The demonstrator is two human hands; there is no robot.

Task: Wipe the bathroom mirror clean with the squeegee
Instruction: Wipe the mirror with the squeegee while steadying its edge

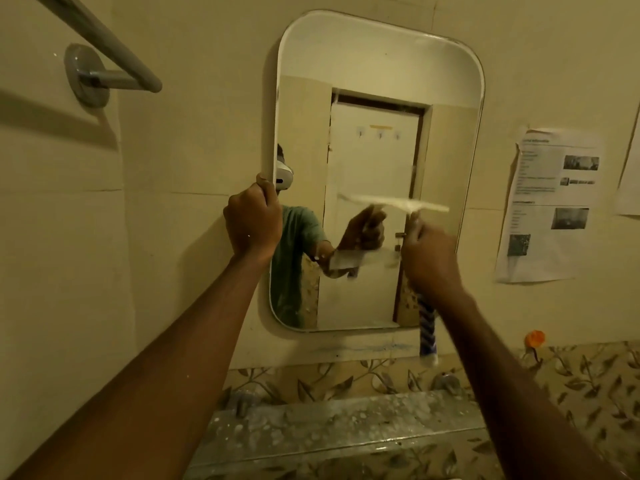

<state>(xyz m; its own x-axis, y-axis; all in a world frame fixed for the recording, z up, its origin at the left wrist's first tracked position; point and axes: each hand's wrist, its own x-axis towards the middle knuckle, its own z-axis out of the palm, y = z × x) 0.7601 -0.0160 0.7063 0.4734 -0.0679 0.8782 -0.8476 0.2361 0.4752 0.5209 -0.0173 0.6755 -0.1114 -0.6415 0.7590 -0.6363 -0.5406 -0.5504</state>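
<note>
One wall mirror [377,98]: left hand [252,220] grips edge, right hand [429,261] one squeegee [398,204].

- You have a metal towel bar [114,46] upper left on the wall.
- Printed sheets [550,206] hang to your right.
- A speckled shelf [346,420] sits below, an orange hook [534,338] beside it.

"What room is this?"

"My bathroom. See the mirror [377,133] in the middle, the towel bar [114,50] at the upper left, and the leafy tiles [588,382] at the lower right? A shelf [346,424] sits at the bottom."
</note>
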